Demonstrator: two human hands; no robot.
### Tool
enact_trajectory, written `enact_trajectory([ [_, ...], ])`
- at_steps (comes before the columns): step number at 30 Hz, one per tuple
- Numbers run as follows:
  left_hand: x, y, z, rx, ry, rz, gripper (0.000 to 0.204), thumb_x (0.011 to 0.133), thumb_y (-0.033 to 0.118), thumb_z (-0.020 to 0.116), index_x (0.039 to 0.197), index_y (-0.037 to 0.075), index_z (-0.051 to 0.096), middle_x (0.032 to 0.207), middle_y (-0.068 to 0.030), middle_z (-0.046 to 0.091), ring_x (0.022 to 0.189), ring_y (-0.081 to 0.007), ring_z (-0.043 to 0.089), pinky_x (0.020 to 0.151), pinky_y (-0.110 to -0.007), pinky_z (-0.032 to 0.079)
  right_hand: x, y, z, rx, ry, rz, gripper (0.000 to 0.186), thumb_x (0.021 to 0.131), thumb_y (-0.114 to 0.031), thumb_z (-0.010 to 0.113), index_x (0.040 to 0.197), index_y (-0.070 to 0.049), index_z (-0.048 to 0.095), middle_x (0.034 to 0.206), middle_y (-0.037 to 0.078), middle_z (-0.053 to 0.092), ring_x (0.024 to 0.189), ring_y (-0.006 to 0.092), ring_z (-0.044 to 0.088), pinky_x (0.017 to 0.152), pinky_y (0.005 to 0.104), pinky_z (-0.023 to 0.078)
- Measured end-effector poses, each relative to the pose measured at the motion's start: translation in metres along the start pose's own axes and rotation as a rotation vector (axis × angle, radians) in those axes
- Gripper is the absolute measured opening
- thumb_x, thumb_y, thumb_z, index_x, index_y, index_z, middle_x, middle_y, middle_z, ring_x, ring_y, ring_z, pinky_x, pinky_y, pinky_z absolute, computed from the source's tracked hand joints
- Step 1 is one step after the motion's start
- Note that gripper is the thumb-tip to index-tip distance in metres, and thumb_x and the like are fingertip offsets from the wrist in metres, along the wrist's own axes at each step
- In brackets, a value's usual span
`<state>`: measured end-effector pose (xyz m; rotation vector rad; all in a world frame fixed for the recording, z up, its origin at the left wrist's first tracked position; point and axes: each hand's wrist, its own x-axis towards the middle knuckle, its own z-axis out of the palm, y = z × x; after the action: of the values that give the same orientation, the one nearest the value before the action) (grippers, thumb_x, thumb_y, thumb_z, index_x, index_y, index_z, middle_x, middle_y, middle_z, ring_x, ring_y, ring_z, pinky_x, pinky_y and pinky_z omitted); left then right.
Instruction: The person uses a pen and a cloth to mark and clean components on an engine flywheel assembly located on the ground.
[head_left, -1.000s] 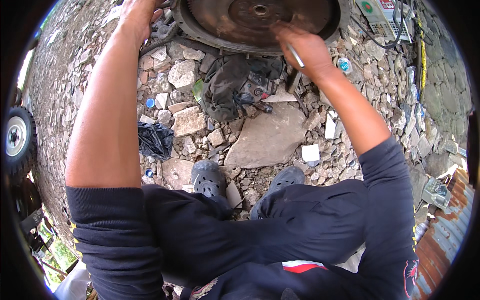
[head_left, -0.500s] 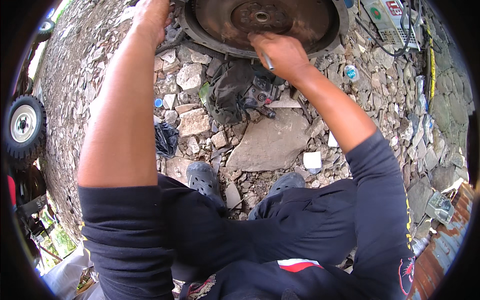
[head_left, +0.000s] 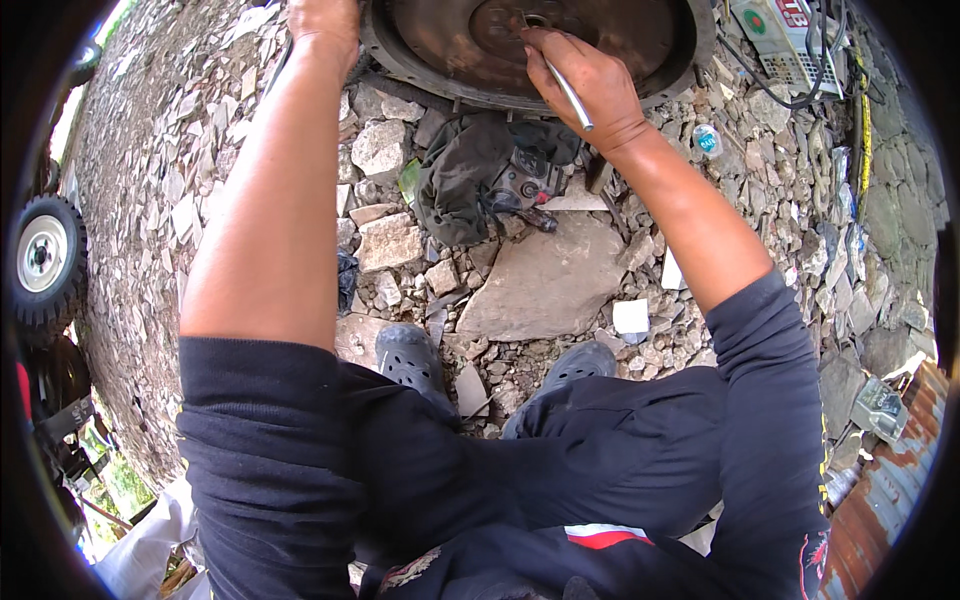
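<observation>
At the top, a large round brown flywheel [head_left: 440,45] sits inside a grey metal housing rim [head_left: 480,100]. My right hand [head_left: 590,85] is over its right half, closed around a thin silver metal rod [head_left: 570,95]. The rod slants down to the right past my palm, and my fingertips are close to the hub [head_left: 536,20] in the middle. Up beside the housing's left edge is my left hand [head_left: 325,25]; the picture's top cuts it off and its fingers are hidden. A dark thin thing shows by that wrist, too little to name.
Broken stone covers the ground, with a large flat slab [head_left: 545,280] before my shoes. Below the housing lie a dark cloth [head_left: 455,190] and a grey metal part [head_left: 520,185]. A white slotted box [head_left: 780,40] with black cables stands at upper right; a wheel [head_left: 45,255] is far left.
My right hand has moved up and right toward the hub, and more of the rod shows. The left hand has shifted slightly right and down. The view has shifted a little.
</observation>
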<state>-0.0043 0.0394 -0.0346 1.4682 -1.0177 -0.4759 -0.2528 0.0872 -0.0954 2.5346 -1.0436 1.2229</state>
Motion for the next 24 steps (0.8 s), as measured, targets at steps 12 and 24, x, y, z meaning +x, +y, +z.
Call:
enact_trajectory([
  [12, 0.029, -0.047, 0.010, 0.078, 0.029, 0.102, 0.051, 0.101, 0.035, 0.033, 0.129, -0.004, 0.052, 0.133, -0.0204, 0.053, 0.124, -0.0309, 0.047, 0.105, -0.036, 0.035, 0.009, -0.003, 0.012, 0.099, -0.132, 0.109, 0.011, 0.084, -0.011, 0.063, 0.093, -0.005, 0.063, 0.079, 0.016, 0.067, 0.072, 0.0345, 0.066, 0.062, 0.0409, 0.055],
  [24, 0.028, -0.059, 0.011, 0.299, -0.048, 0.240, 0.054, 0.100, 0.039, 0.033, 0.131, -0.002, 0.048, 0.141, -0.0214, 0.043, 0.134, -0.0323, 0.037, 0.112, -0.037, 0.028, 0.016, -0.012, 0.003, 0.255, -0.064, 0.206, 0.011, 0.085, -0.007, 0.064, 0.095, -0.006, 0.067, 0.088, 0.015, 0.068, 0.076, 0.0336, 0.067, 0.064, 0.0352, 0.054],
])
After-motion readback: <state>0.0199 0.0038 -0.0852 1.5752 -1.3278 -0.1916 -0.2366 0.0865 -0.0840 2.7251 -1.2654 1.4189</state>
